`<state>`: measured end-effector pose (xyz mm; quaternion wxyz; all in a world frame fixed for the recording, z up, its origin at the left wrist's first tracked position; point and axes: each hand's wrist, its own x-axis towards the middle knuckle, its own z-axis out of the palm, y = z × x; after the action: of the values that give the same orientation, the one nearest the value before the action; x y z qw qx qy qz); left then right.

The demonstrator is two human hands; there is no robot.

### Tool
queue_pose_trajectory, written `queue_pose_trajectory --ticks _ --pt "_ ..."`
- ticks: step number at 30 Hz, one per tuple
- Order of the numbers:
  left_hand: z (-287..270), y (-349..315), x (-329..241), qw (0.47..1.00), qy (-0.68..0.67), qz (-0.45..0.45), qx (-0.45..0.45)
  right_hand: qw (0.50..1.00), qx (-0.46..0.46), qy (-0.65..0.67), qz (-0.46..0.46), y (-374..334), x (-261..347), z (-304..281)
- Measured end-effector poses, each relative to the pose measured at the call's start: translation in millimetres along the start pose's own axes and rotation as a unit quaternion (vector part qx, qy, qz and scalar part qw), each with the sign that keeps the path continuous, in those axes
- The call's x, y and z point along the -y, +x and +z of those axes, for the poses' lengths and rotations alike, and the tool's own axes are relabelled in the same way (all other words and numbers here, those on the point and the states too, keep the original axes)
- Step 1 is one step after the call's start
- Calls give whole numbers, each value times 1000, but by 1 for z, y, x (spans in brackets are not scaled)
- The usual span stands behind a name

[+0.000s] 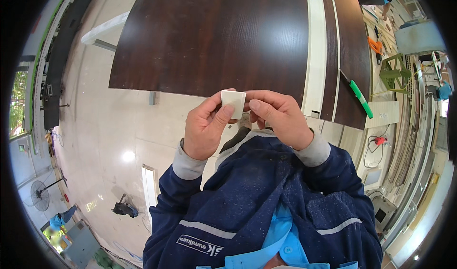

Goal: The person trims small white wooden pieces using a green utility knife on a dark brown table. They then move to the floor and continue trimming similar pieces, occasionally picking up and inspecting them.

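Between the thumb and fingers of my left hand [204, 128] is a small white, flat, roughly square piece [232, 101], its thin edge showing at the top and right. The material cannot be made out. Beside it, my right hand [285, 119] is closed, the thumb drawn in against the curled fingers. Its index fingertip meets the right edge of the white piece; whether the thumb and fingers pinch anything is hidden. Both hands are raised in front of my body, by the near edge of a large dark brown wood-grain panel [214, 40].
A white strip [315, 45] runs along the panel's right part. A green-handled knife-like tool [360, 97] lies across the panel's right edge. Farther right are an orange tool [375, 45] and a green stand [395, 73]. A standing fan [40, 195] is at lower left.
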<state>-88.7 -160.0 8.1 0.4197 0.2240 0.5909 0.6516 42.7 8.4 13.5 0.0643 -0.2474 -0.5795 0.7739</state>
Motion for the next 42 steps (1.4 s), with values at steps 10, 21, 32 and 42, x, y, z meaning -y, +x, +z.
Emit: queue_pose_trajectory --ticks 10,21,32,42 --pt "12 13 0 993 -64 -46 86 999 -18 16 24 -9 -6 -17" --pt "35 14 5 991 89 24 93 899 -106 -334 -264 -36 -6 -20" --pt "47 -3 14 989 45 -80 118 862 -150 -422 -237 -72 -3 -65" --pt "106 -54 32 988 -9 -133 74 698 -290 -648 -94 -103 -4 -258"
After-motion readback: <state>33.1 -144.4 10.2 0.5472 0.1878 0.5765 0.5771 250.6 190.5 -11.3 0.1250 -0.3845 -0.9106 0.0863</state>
